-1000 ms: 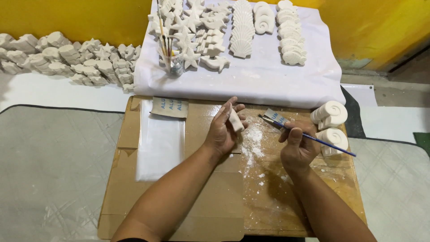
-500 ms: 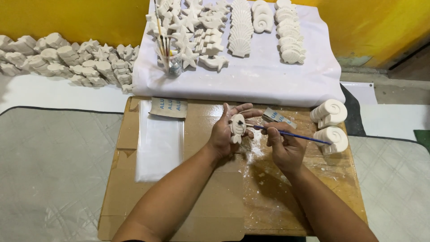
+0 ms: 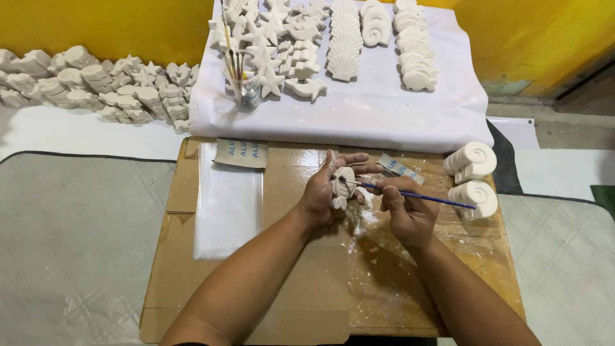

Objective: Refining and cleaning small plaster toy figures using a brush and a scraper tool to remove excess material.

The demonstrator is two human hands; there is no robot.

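Left hand (image 3: 323,195) holding plaster fish (image 3: 341,186), right hand (image 3: 405,208) brushing (image 3: 416,195)

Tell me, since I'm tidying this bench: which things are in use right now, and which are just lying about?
In use:
left hand holding a white fish-shaped cast
right hand holding a blue-handled brush, tip at the cast

Lying about:
snail-shaped casts
jar of brushes
casts on white sheet
sandpaper piece

Head view, looking steeply down, close over cardboard sheet (image 3: 307,301) (single view)

Plaster shells (image 3: 346,48) on white sheet (image 3: 384,122), brush jar (image 3: 246,90), cardboard (image 3: 307,307)
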